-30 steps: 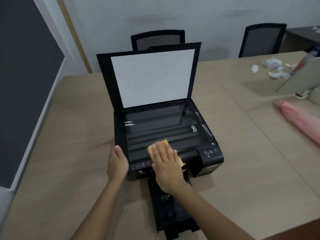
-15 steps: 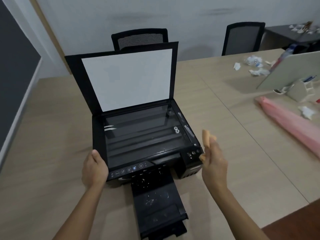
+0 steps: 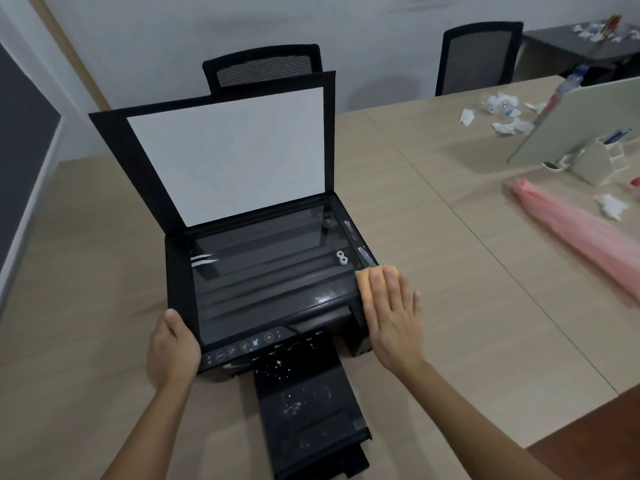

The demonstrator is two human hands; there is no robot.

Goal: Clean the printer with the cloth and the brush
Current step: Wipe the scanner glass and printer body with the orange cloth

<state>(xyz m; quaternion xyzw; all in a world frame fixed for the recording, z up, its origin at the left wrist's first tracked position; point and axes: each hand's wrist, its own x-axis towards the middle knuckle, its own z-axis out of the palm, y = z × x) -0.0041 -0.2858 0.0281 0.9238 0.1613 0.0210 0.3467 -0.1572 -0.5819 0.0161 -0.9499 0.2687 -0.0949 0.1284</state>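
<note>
A black printer [image 3: 263, 292] sits on the wooden table with its scanner lid [image 3: 228, 150] raised and the glass exposed. Its front output tray [image 3: 308, 420] is pulled out and speckled with white crumbs. My left hand [image 3: 173, 348] grips the printer's front left corner. My right hand [image 3: 391, 313] lies flat, fingers spread, pressing a folded orange cloth [image 3: 367, 282] onto the printer's right front corner. Only the cloth's far edge shows past my fingers. No brush is visible.
A pink wrapped bundle [image 3: 571, 237] lies on the table [image 3: 450, 306] at the right. A tilted grey board on a stand [image 3: 581, 129] and crumpled white wrappers [image 3: 502, 112] sit at the far right. Two black chairs [image 3: 263, 67] stand behind the table.
My right hand lifted the cloth off the front of the glass, swung right, and has come down flat with it on the printer's right front corner. My left hand stayed on the left corner.
</note>
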